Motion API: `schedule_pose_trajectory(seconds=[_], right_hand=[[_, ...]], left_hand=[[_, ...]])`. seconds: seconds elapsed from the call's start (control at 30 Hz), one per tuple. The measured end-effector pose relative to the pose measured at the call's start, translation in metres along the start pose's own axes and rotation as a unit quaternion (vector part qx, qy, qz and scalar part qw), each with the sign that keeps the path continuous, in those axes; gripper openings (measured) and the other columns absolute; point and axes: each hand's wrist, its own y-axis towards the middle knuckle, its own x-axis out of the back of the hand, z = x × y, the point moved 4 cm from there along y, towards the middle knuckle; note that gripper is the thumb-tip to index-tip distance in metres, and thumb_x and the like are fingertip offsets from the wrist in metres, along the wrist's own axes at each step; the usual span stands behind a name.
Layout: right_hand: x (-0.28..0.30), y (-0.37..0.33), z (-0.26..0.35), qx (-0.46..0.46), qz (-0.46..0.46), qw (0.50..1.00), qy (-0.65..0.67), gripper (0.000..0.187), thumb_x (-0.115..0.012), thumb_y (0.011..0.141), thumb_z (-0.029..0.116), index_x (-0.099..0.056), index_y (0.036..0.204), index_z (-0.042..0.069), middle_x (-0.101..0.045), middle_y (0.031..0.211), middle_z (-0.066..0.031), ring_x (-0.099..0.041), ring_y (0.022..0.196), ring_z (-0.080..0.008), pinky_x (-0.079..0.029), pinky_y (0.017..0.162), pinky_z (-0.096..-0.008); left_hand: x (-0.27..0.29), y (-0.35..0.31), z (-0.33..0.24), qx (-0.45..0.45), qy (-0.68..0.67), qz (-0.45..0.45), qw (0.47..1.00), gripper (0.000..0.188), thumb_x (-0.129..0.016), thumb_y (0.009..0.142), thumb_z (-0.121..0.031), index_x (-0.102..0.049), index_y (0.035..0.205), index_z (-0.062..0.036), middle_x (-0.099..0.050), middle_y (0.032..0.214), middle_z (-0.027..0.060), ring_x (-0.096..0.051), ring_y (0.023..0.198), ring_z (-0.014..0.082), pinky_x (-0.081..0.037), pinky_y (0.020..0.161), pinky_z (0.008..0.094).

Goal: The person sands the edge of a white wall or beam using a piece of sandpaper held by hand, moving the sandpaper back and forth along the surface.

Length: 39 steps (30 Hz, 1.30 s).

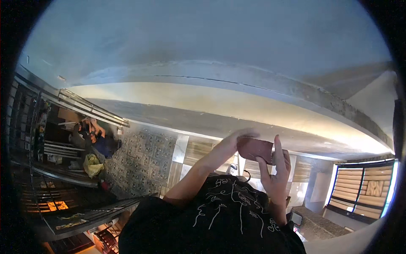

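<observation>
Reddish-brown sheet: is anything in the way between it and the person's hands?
Nothing visible is: the left hand already holds the reddish-brown sheet at its left end, and the right hand at its right end.

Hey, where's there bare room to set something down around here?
The patterned floor shows bare between the yellowish bag and the striped tiles. It's crowded farther left, where another person, the bag and metal rails bunch together. Up front, the left hand and right hand hold a reddish-brown sheet, so that spot is taken.
</observation>
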Motion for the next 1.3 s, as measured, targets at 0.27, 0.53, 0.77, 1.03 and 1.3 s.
schedule_pose_trajectory(seconds=[0.27, 0.53, 0.77, 1.03, 1.3], right_hand=[[0.01, -0.012, -0.018, -0.077, 0.01, 0.993, 0.088, 0.079, -0.076, 0.075, 0.009, -0.035, 0.142, 0.0, -0.067, 0.083, -0.0103, -0.059, 0.08, -0.0176, -0.046, 0.079, -0.031], [-0.025, -0.019, -0.023, -0.219, 0.084, 0.875, 0.423, 0.06, -0.064, 0.087, 0.004, -0.037, 0.141, 0.001, -0.062, 0.111, -0.0096, -0.058, 0.102, -0.0143, -0.045, 0.091, -0.0262], [-0.033, -0.022, -0.038, -0.258, 0.074, 0.847, 0.459, 0.033, -0.061, 0.09, 0.006, -0.053, 0.121, -0.003, -0.063, 0.107, -0.0075, -0.058, 0.098, -0.0122, -0.046, 0.086, -0.0259], [-0.018, -0.011, -0.061, -0.233, -0.028, 0.859, 0.455, 0.02, -0.064, 0.088, 0.006, -0.054, 0.105, 0.001, -0.062, 0.101, -0.006, -0.057, 0.094, -0.0115, -0.045, 0.085, -0.0268], [-0.013, -0.015, -0.058, -0.237, 0.012, 0.876, 0.421, 0.028, -0.066, 0.088, 0.011, -0.053, 0.111, 0.001, -0.061, 0.104, -0.0065, -0.056, 0.098, -0.0132, -0.044, 0.087, -0.0268]], left_hand=[[-0.016, -0.011, 0.009, -0.005, 0.014, -0.026, 1.0, 0.019, -0.059, 0.093, -0.011, -0.055, 0.109, -0.0019, -0.063, 0.103, 0.0048, -0.06, 0.098, 0.0115, -0.05, 0.085, 0.0269], [-0.013, -0.016, 0.006, -0.064, 0.194, -0.187, 0.961, 0.022, -0.051, 0.098, -0.021, -0.053, 0.087, -0.0026, -0.053, 0.077, -0.0013, -0.047, 0.073, 0.0056, -0.042, 0.067, 0.0217], [-0.016, -0.02, 0.0, -0.088, 0.18, -0.211, 0.957, 0.023, -0.051, 0.098, -0.022, -0.058, 0.095, 0.0005, -0.056, 0.079, 0.0005, -0.046, 0.073, 0.0075, -0.041, 0.066, 0.0244], [-0.025, -0.02, 0.009, -0.073, 0.205, -0.133, 0.967, 0.02, -0.061, 0.092, -0.015, -0.06, 0.104, 0.001, -0.06, 0.085, 0.0023, -0.052, 0.081, 0.0095, -0.043, 0.077, 0.0269], [-0.019, -0.011, 0.021, -0.082, 0.149, -0.155, 0.973, 0.018, -0.056, 0.095, -0.017, -0.058, 0.098, -0.0002, -0.057, 0.081, 0.0015, -0.053, 0.077, 0.0077, -0.045, 0.07, 0.025]])
